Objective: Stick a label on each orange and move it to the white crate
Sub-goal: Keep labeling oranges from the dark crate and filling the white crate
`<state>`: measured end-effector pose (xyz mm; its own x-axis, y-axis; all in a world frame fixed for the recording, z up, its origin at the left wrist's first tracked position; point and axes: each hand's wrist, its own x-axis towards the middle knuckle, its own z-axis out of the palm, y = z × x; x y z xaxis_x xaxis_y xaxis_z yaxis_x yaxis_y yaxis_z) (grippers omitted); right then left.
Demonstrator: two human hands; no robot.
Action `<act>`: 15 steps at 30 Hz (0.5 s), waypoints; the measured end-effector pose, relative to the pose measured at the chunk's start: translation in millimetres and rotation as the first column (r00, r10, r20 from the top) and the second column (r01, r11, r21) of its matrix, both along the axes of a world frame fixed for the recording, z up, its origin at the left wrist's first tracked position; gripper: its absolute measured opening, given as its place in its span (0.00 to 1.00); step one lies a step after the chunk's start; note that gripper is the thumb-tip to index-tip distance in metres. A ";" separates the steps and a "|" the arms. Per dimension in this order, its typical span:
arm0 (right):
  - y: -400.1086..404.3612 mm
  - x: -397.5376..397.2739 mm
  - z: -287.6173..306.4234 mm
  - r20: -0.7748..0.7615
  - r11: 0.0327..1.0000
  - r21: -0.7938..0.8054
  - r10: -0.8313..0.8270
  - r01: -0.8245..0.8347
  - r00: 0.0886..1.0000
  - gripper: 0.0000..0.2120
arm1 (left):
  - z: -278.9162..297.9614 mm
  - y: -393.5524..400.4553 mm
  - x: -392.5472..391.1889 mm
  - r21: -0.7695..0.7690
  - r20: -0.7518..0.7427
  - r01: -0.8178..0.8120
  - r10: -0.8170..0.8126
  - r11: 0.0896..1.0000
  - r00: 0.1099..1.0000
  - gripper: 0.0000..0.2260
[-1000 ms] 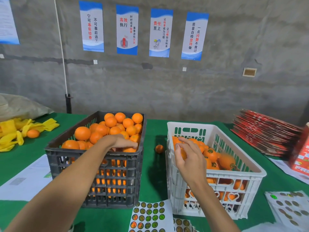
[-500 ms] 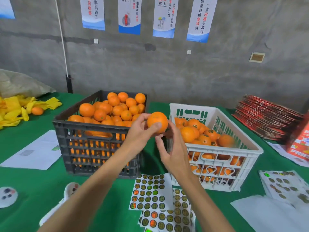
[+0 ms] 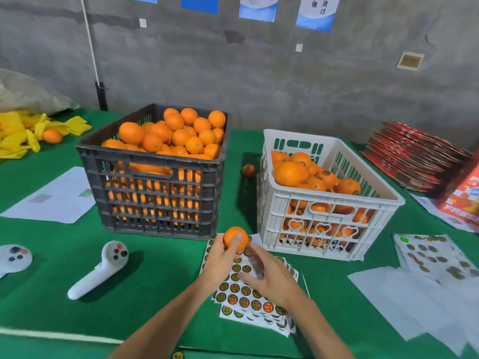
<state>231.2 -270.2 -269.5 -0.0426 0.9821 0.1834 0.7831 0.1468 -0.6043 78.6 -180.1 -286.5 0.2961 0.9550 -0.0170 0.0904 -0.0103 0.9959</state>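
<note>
My left hand (image 3: 220,257) grips an orange (image 3: 235,239) just above the sticker sheets (image 3: 242,297) on the green table. My right hand (image 3: 269,274) hovers over those sheets with fingers spread and relaxed, fingertips near the round labels. Whether they touch a label I cannot tell. Behind on the left, the black crate (image 3: 155,200) is heaped with oranges. The white crate (image 3: 326,218) on the right is part-filled with labelled oranges.
A stray orange (image 3: 248,170) lies between the crates. Two white controllers (image 3: 103,268) (image 3: 14,257) lie at the left. Paper sheets (image 3: 55,196), more sticker sheets (image 3: 432,257), yellow wrappers (image 3: 23,130) and red cartons (image 3: 412,154) ring the work area.
My left hand took an orange from the black crate and brought it down over the sticker sheets. My right hand left the white crate and dropped onto the sheets. The camera tilted downward.
</note>
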 end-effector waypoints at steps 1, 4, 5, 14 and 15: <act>-1.9 3.5 -5.3 0.013 0.999 -0.042 0.028 -0.027 1.000 0.32 | -4.3 0.4 -0.9 -0.004 -0.020 -0.007 0.007 1.000 1.000 0.22; -1.7 15.2 -12.8 0.008 0.994 -0.100 0.055 -0.054 0.998 0.31 | -10.1 3.8 -1.3 -0.021 -0.001 -0.013 0.013 1.000 1.000 0.17; -1.0 16.3 -13.1 0.029 0.993 -0.101 0.068 -0.065 0.997 0.31 | -11.0 4.4 -1.7 -0.023 -0.004 -0.019 0.019 1.000 1.000 0.17; 7.6 10.4 -13.1 -0.106 0.997 -0.072 -0.004 -0.004 0.994 0.12 | -12.5 0.1 -2.7 -0.012 0.002 -0.032 0.032 0.999 0.999 0.16; 9.1 9.1 -12.1 -0.175 0.996 -0.091 -0.041 0.025 0.984 0.09 | -12.1 -0.4 -2.6 -0.008 0.003 -0.033 0.034 0.999 0.999 0.15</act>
